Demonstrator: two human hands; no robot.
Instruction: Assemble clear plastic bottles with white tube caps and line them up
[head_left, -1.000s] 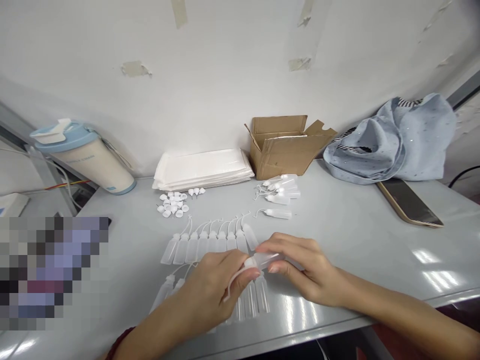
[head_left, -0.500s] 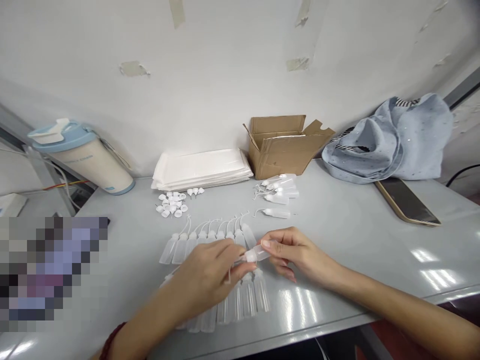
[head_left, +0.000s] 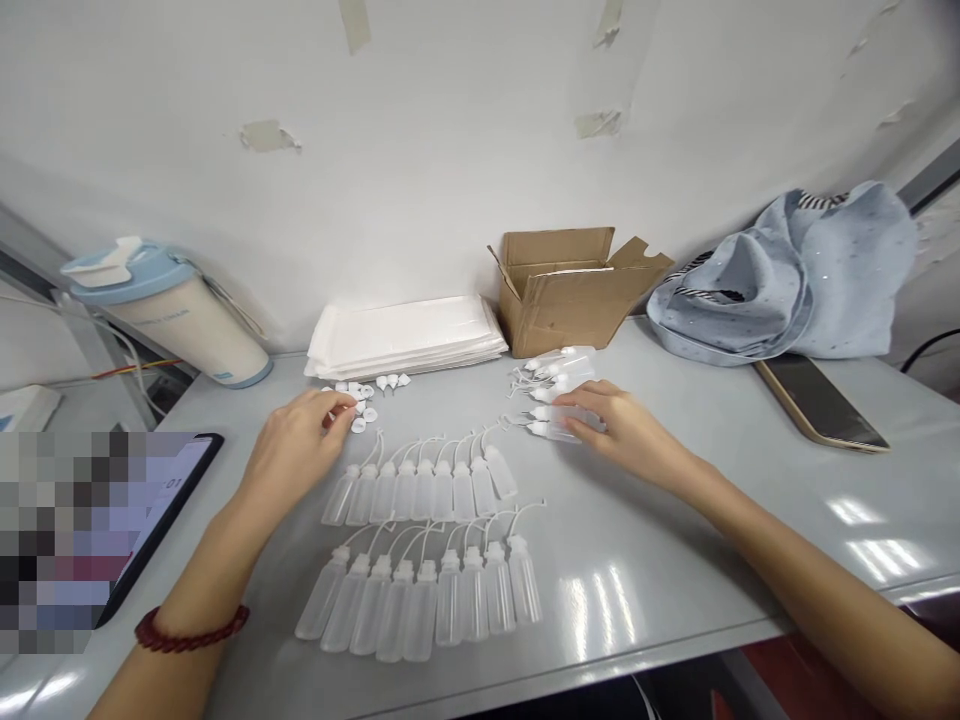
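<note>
My left hand [head_left: 300, 445] is at the small pile of white needle-tip caps [head_left: 358, 425], thumb and fingertips pinched on one cap at its right side. My right hand [head_left: 626, 430] has its fingers around a small translucent squeeze bottle [head_left: 556, 432], which lies by another capped bottle [head_left: 546, 411]. Behind them, several capped bottles [head_left: 574, 365] lie in a loose cluster. Two rows of squeeze bottles with thin tethered stoppers lie between my arms, a back row [head_left: 424, 492] and a front row [head_left: 405, 610].
A stack of white envelopes [head_left: 405, 335] and an open cardboard box [head_left: 566, 310] stand by the wall. At left are a tumbler [head_left: 195, 320] and a partly blurred tablet-like device [head_left: 161, 520]. A blue cloth bag [head_left: 847, 280] and a phone [head_left: 825, 405] lie at right.
My hands have parted from the bottle they held together over the rows. The left moved back-left to the caps; the right carried the bottle back to the capped ones.
</note>
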